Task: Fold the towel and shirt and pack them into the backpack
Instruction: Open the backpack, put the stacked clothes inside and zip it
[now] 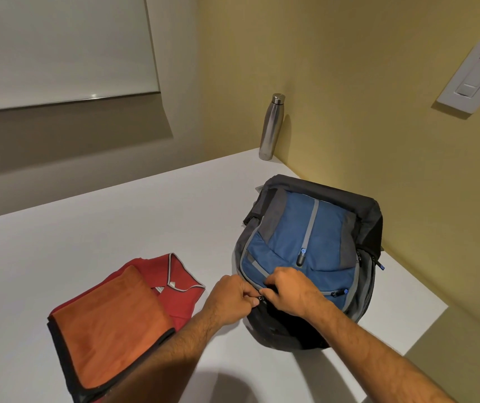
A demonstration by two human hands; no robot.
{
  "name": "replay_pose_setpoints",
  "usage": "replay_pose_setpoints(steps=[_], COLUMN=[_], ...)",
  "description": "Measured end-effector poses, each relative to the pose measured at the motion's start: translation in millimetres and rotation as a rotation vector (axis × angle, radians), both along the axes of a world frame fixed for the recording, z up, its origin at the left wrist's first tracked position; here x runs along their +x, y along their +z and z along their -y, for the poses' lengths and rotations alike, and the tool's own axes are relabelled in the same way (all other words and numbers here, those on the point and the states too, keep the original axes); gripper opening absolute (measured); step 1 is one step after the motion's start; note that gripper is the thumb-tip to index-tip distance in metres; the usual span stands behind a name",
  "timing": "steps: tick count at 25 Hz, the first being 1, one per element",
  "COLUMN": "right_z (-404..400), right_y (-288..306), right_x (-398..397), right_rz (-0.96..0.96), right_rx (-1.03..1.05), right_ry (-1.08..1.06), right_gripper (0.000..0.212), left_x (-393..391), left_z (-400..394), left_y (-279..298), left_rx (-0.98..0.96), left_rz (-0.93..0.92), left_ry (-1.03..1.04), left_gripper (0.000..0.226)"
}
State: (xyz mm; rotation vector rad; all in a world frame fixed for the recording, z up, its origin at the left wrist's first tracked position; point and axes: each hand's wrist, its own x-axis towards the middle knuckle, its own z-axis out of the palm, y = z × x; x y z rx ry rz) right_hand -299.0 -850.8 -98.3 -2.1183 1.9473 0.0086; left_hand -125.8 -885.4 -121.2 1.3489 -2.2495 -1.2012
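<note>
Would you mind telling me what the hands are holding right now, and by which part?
The left hand pinches a zipper pull on the backpack; the right hand grips the fabric beside it.

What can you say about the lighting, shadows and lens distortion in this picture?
Head view: dim, warm light; a soft dark shadow falls on the table near the bottom edge; a small glare spot shows on the window blind's rail; wide-angle distortion tilts the steel bottle and wall switch; focus is fairly sharp throughout.
</note>
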Motion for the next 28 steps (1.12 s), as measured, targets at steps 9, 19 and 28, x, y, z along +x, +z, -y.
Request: replay_pose_setpoints(steps=[9,19,28], right_z=[-2.9,4.2,9.1], right_y=[15.0,46.9,55.5], right_x=[-4.7,-30.0,-42.5], right_rz=[-0.114,-0.116,-0.055], right_rx=[-0.169,-0.479,-0.585], right_ry=[0.105,0.138,0.151], right_gripper=[0.029,0.038,0.028], left_x=[2.6,9.0,-24.4], left_z=[10.2,77.8,148.2], left_y=[-4.5,-3.1,-10.9], left_rx=[-0.031,-0.105,-0.193], left_rz=[0.027,0.134,0.29], left_ry=[0.019,0.142,0.109], left_gripper=[0.017,0.017,0.022])
